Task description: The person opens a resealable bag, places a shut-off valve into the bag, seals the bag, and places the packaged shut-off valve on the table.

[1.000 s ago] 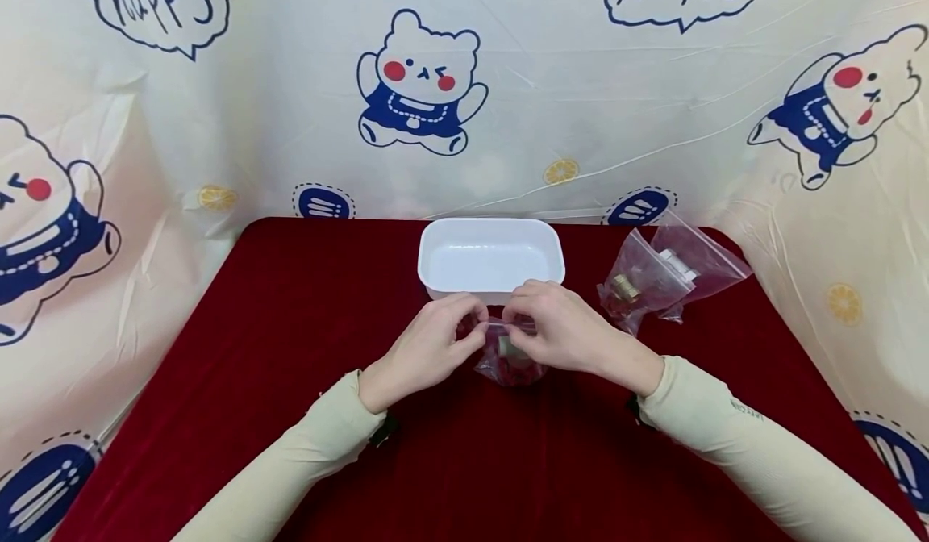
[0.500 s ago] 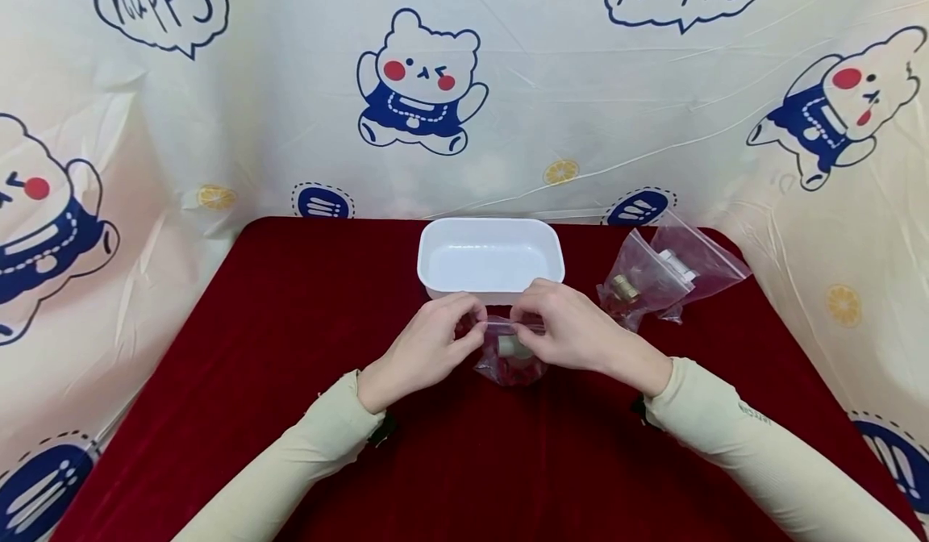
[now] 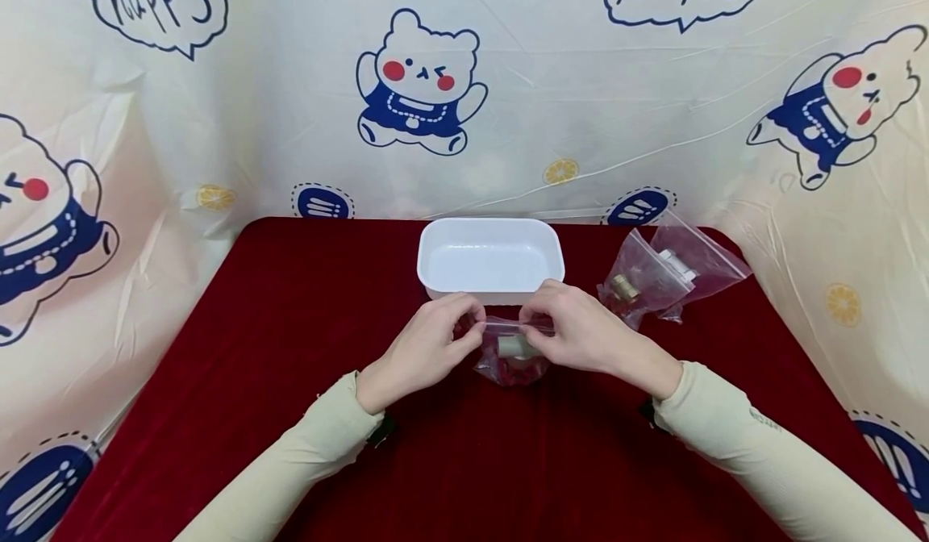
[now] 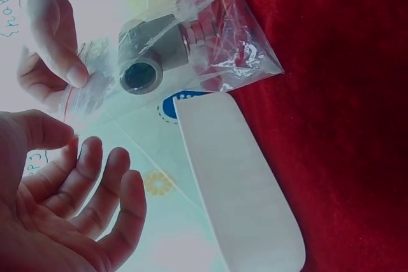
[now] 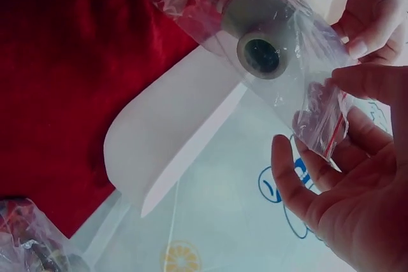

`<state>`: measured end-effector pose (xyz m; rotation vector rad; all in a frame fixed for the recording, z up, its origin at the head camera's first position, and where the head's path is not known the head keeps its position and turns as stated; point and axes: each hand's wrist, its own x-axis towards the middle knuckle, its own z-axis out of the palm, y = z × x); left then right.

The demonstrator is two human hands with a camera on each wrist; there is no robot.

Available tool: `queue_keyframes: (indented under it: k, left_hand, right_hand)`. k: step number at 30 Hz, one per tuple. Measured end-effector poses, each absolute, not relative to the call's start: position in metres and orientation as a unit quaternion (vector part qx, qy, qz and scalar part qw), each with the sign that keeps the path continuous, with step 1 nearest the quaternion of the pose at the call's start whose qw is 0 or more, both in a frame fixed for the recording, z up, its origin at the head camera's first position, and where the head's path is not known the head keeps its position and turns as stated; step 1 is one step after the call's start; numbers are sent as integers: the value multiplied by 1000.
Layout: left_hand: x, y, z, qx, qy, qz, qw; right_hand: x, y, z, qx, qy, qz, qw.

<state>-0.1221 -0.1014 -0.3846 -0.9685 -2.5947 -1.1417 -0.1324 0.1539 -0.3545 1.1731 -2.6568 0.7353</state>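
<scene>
Between both hands, a clear zip-lock bag [image 3: 501, 373] with a red line along its seal hangs in front of the white tray. Inside it lies a grey pipe tee [image 4: 169, 42] with a round dark opening and a metal threaded piece at one end. My left hand [image 3: 428, 344] pinches the left end of the bag's top edge between thumb and index finger. Farther right along that same edge, my right hand [image 3: 584, 328] pinches the seal with thumb and forefinger. The other fingers of each hand are loosely bent.
The white tray [image 3: 491, 296] stands at the back middle of the red-covered table [image 3: 312, 284]. At the back right lie two more zip-lock bags, one with a brass-coloured fitting [image 3: 624, 287], one with a white piece [image 3: 678, 264]. A printed curtain [image 3: 551, 82] encloses the table.
My right hand has slid a little to the right along the bag's top edge, away from the left hand. More of the seal and tee shows between them. My left hand stays nearly still.
</scene>
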Motion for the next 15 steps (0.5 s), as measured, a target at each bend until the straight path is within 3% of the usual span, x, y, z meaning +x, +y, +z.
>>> queue_keyframes:
  k: [15]
  left_hand:
    - [-123,-101,-385,-318,-863,-387,69]
  right_hand:
    - [-131,163,-354,378,-885,265,67]
